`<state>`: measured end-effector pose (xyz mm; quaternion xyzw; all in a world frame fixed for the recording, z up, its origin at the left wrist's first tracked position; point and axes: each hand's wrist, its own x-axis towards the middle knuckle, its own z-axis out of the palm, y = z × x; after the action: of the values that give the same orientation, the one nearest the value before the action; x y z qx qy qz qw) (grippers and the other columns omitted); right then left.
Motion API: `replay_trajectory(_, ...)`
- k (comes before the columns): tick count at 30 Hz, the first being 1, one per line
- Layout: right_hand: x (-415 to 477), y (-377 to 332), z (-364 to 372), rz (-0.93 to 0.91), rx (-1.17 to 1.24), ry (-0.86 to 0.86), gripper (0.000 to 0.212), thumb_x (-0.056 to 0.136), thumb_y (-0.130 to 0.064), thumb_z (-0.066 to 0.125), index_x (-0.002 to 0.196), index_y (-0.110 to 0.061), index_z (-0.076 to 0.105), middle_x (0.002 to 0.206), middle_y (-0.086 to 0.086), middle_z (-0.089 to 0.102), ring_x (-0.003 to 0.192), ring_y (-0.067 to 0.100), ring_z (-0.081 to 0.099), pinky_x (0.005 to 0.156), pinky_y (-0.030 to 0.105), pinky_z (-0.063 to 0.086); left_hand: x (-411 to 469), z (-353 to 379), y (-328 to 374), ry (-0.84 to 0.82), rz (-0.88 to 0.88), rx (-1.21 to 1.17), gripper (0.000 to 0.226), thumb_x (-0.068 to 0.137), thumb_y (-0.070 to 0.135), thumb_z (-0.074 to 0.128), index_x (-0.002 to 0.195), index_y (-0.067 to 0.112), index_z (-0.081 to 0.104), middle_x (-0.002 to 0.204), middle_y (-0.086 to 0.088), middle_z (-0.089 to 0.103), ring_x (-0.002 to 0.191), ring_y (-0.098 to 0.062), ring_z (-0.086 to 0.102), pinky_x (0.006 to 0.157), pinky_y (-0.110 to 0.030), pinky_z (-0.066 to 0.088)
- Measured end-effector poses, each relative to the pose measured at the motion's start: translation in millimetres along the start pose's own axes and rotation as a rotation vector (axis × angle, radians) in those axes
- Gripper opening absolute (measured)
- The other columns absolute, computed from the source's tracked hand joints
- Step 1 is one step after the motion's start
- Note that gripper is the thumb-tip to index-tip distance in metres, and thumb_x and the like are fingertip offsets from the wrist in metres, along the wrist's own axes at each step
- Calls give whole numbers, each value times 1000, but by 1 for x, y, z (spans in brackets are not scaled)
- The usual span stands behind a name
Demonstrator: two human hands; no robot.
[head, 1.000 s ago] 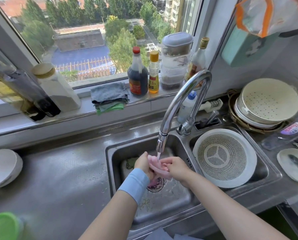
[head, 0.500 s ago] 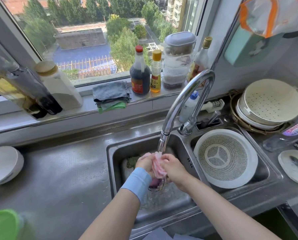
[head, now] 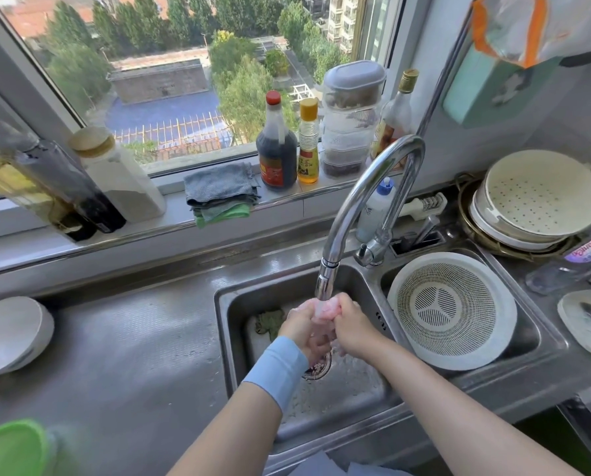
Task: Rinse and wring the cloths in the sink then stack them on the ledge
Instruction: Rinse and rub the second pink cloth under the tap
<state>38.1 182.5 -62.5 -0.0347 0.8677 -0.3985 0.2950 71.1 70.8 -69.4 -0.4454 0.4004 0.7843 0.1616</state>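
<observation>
Both hands meet just under the spout of the faucet [head: 366, 197], over the left basin of the sink [head: 225, 338]. The left hand [head: 302, 326], with a light blue wristband [head: 276, 369] on its wrist, and the right hand [head: 352, 326] each have their fingers curled round a pink cloth [head: 326, 309], which is bunched up between them and touches the spout's tip. Beyond the left hand, at the far left of the basin floor, a greenish cloth [head: 270, 321] lies crumpled. The drain strainer [head: 318, 369] shows just near of the hands. On the window ledge [head: 283, 204], beyond the sink, a folded stack of cloths [head: 220, 192] lies, grey on top and green beneath, just left of a dark sauce bottle [head: 276, 156]. A white colander [head: 452, 310] sits in the right basin. Left of the sink, the steel tabletop [head: 132, 355] bears water drops.
</observation>
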Motion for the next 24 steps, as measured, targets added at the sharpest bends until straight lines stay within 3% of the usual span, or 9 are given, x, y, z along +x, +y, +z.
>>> replay_trajectory(3, 0, -4, 8, -44, 29, -68, 3, 95, -34, 43, 93, -36, 44, 97, -1, 65, 88, 19, 64, 78, 37, 52, 5, 5, 1, -16, 17, -18, 19, 96, 0, 50, 85, 11, 60, 60, -9, 58, 57, -21, 58, 55, -28, 52)
replay_trajectory(6, 6, 6, 15, -73, 99, -125, 7, 81, -44, 53, 83, -37, 53, 82, -12, 61, 81, 13, 59, 87, 52, 52, 25, 5, 2, 45, -37, -161, 14, 101, 1, 42, 98, 9, 52, 85, -13, 58, 91, -27, 65, 73, -31, 59)
replay_trajectory(10, -6, 2, 7, -48, 61, -80, 41, 94, -56, 53, 70, -23, 52, 64, -12, 55, 61, 4, 49, 59, 29, 40, 32, -4, 7, 133, -16, -108, 14, 96, -1, 56, 85, 7, 56, 81, -12, 59, 69, -22, 61, 51, -28, 57)
replay_trajectory(12, -7, 7, 6, -50, 48, -88, 46, 99, -54, 49, 65, -22, 43, 56, -12, 46, 54, 5, 41, 55, 29, 31, 31, -7, 5, 163, 13, -50, 7, 90, 7, 68, 89, 6, 61, 78, -10, 65, 68, -22, 64, 65, -31, 59)
replay_trajectory(15, -3, 14, 4, -24, 9, -137, 28, 102, -34, 44, 76, -24, 38, 65, -9, 49, 59, 11, 45, 60, 31, 37, 38, -14, -1, 173, 57, -19, 46, 78, 41, 78, 107, 6, 70, 98, -10, 75, 88, -25, 73, 92, -42, 57)
replay_trajectory(17, -1, 13, 7, 5, 18, -205, 13, 100, -25, 38, 87, -27, 37, 73, 4, 59, 59, 21, 59, 52, 32, 47, 35, -17, -1, 163, 46, -9, 49, 83, 54, 69, 107, 11, 73, 104, -13, 75, 90, -28, 73, 87, -45, 59)
replay_trajectory(20, 5, 3, 14, 36, 81, -102, 10, 96, -15, 38, 91, -24, 38, 89, 5, 57, 70, 19, 56, 56, 29, 44, 26, -15, -2, 194, 56, -10, 44, 94, 48, 56, 111, 9, 69, 101, -14, 71, 89, -29, 69, 79, -43, 58)
replay_trajectory(22, 10, -3, 19, 58, 145, -17, 14, 101, -21, 39, 87, -23, 39, 89, -1, 55, 74, 11, 49, 62, 29, 39, 20, -10, -4, 168, 94, 63, 32, 96, 39, 55, 109, 12, 68, 102, -12, 70, 94, -30, 66, 87, -44, 54)
replay_trajectory(24, 14, -7, 25, 92, 219, 13, 16, 103, -33, 42, 90, -23, 44, 94, -1, 60, 81, 11, 55, 75, 32, 46, 17, -5, -5, 100, 173, 175, 20, 96, 26, 54, 104, 12, 66, 95, -8, 67, 89, -24, 62, 80, -40, 52)
